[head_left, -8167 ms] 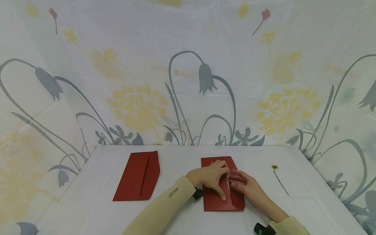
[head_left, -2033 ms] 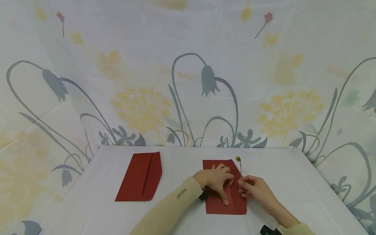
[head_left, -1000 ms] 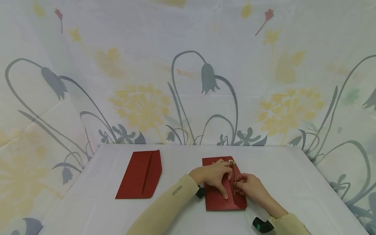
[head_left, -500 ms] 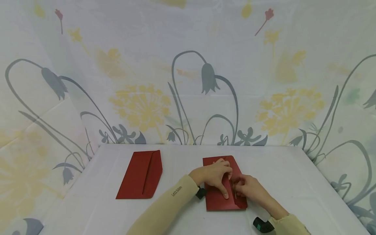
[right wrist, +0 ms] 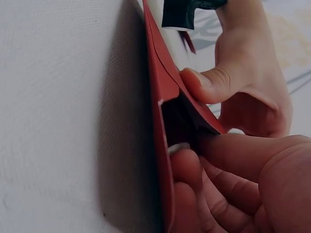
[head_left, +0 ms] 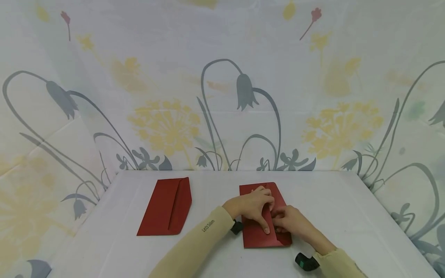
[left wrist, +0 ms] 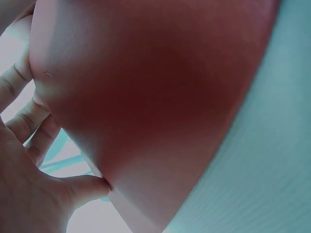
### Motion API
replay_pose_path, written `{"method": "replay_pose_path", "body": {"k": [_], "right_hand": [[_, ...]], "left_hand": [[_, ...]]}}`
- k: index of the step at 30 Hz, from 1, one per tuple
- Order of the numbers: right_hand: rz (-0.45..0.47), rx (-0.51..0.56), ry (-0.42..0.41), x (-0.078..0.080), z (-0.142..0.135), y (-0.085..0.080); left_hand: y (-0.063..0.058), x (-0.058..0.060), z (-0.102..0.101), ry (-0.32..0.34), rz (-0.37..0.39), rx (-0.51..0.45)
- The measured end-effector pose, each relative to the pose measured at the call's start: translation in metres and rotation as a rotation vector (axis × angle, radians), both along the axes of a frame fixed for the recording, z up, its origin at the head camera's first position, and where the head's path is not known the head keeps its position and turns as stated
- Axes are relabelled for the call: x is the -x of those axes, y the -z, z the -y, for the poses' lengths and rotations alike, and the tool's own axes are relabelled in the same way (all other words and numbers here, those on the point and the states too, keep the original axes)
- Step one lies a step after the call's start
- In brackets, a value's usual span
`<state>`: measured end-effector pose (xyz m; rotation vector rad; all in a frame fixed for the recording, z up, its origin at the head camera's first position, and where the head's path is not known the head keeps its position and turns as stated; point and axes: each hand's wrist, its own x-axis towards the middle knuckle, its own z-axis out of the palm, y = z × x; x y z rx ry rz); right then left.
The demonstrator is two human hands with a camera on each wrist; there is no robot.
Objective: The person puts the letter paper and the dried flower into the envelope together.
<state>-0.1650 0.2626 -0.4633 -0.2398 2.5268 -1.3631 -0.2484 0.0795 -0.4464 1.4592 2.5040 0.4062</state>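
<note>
A red envelope lies on the white table, its flap side to the right. My left hand holds its front panel, fingertips at the pocket's edge and thumb lower down. In the right wrist view the pocket's mouth gapes, and the left thumb presses the raised panel. Thumb and curled fingers of my right hand reach into that mouth in a pinch. The small flower they carried is hidden from every view, behind the fingers or inside the pocket. In the left wrist view, blurred red paper fills the middle.
A second red envelope lies to the left, flap side right. The white table meets a flower-printed cloth at the back. Dark wrist devices sit at both sleeves.
Earlier, the flower lay at the right; the right hand has since picked it up, brought it left over the envelope and moved it down at the pocket's mouth. The left hand stays on the envelope.
</note>
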Motion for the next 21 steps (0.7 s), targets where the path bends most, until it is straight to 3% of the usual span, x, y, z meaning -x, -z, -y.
{"method": "replay_pose_path", "body": {"k": [3, 8, 13, 18, 21], "right_hand": [[0.038, 0.073, 0.032, 0.001, -0.003, 0.000], [0.139, 0.310, 0.101, 0.002, -0.009, 0.004], [0.225, 0.496, 0.039, 0.006, -0.013, 0.009], [0.283, 0.568, -0.013, 0.009, -0.013, 0.010], [0.247, 0.547, 0.033, 0.008, -0.012, 0.009]], "left_hand": [[0.000, 0.001, 0.000, -0.004, 0.005, 0.002], [0.001, 0.001, 0.001, -0.011, 0.030, 0.009], [0.001, 0.001, 0.001, -0.010, 0.039, 0.005], [0.001, 0.003, 0.002, -0.005, 0.039, -0.007], [0.002, 0.003, 0.002, -0.004, 0.039, -0.010]]}}
